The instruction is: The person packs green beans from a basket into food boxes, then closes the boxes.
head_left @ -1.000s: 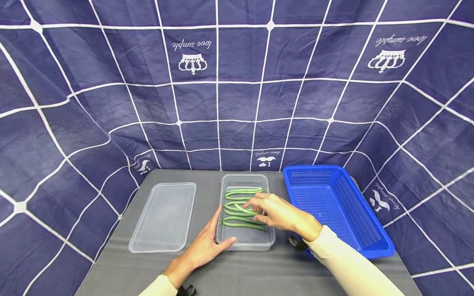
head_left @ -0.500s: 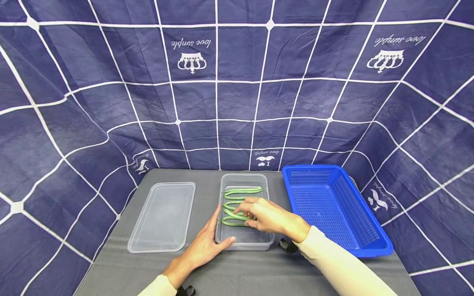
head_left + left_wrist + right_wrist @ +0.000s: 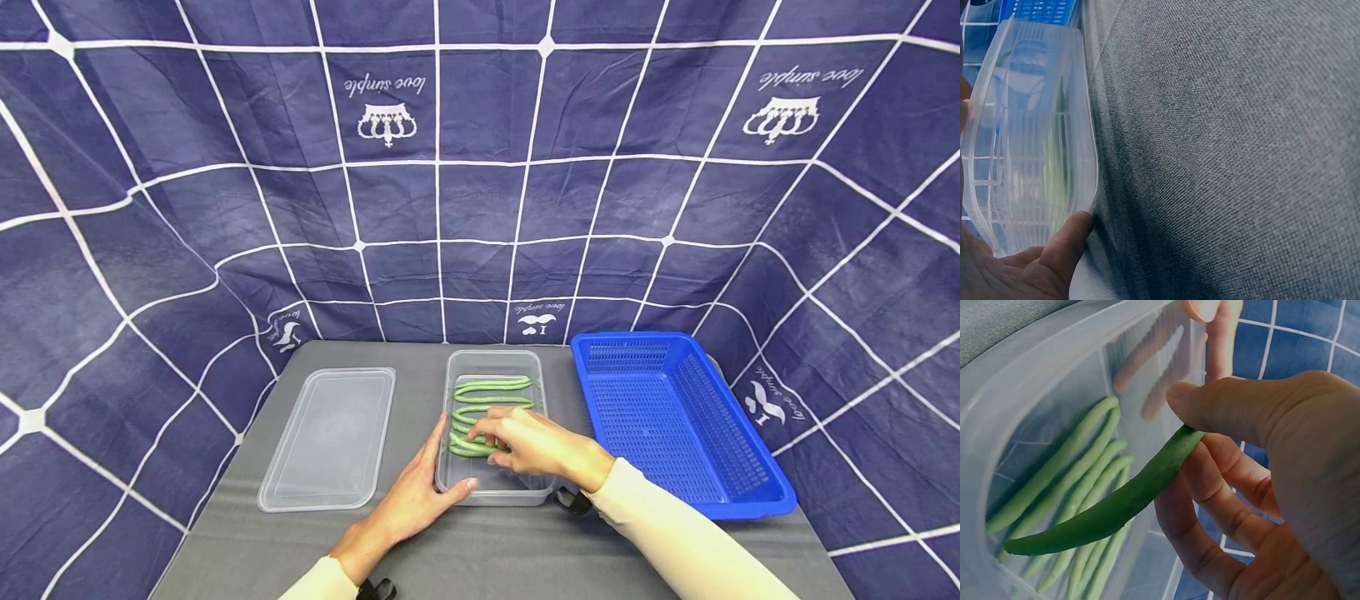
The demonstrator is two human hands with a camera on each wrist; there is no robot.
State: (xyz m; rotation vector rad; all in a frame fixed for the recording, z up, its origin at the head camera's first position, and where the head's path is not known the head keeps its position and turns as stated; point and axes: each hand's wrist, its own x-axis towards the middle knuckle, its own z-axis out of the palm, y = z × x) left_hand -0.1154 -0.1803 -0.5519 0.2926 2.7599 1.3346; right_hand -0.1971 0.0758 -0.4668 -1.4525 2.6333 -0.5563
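Observation:
A clear plastic container point(image 3: 495, 498) stands lengthwise in the middle, holding several green beans point(image 3: 491, 385) laid crosswise in a row. My right hand point(image 3: 528, 440) is over it, pinching one green bean point(image 3: 1122, 500) by its end between thumb and fingers. That bean slants above the others in the right wrist view. My left hand point(image 3: 416, 493) rests on the container's near left corner, fingers along the left side and thumb at the near edge. In the left wrist view a fingertip point(image 3: 1079, 228) touches the bottom of the container's wall.
Left of the container a clear rectangular lid point(image 3: 330, 437) lies flat on the grey cloth point(image 3: 420, 550). On the right stands a blue perforated basket point(image 3: 637, 425), close to my right forearm. A dark blue checked curtain point(image 3: 480, 200) encloses the back and sides.
My right hand has shifted left and slightly nearer with the pinched green bean, over the near end of the row. The left hand has stayed at the container's corner.

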